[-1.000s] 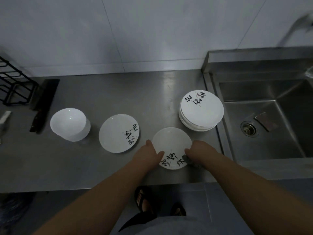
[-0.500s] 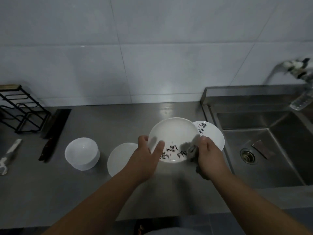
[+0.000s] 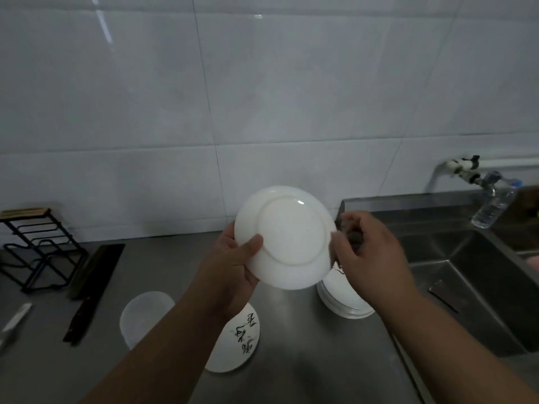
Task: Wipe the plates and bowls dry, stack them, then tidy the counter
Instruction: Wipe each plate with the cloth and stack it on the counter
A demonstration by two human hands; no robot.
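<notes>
Plate [image 3: 287, 237] held clear of the counter [image 3: 306, 360], tilted so that its plain white underside and foot ring face the viewer, its rim between the two hands. Left hand [image 3: 233, 266] grips the plate's left rim, with the thumb [image 3: 250, 243] laid across the underside and the other fingers curled behind, out of sight. Right hand [image 3: 370, 258] is closed round a dark cloth [image 3: 354, 239], bunched between curled fingers and thumb, which meets the plate at its right rim; whether the fingers themselves touch the china cannot be told. Judged step: drying the underside. To do it well, the left hand needs a firm hold at the rim while the cloth travels round the foot ring, where water is likely to lodge, and out to the edge. The plate would then be turned within the grip so that the patch under the thumb is wiped too. Wet glazed china is probably slippery, so pressure from the cloth should be light and met by the holding hand. Directly below the right hand a stack of plates [image 3: 341, 301] stands on the counter, the likely destination. Below the left forearm lies a single decorated plate [image 3: 239, 339]. Further left of that hand are a stack of bowls [image 3: 143, 316], a knife [image 3: 87, 293] and a wire rack [image 3: 38, 249]. Right of the right hand is the sink [image 3: 481, 287].
</notes>
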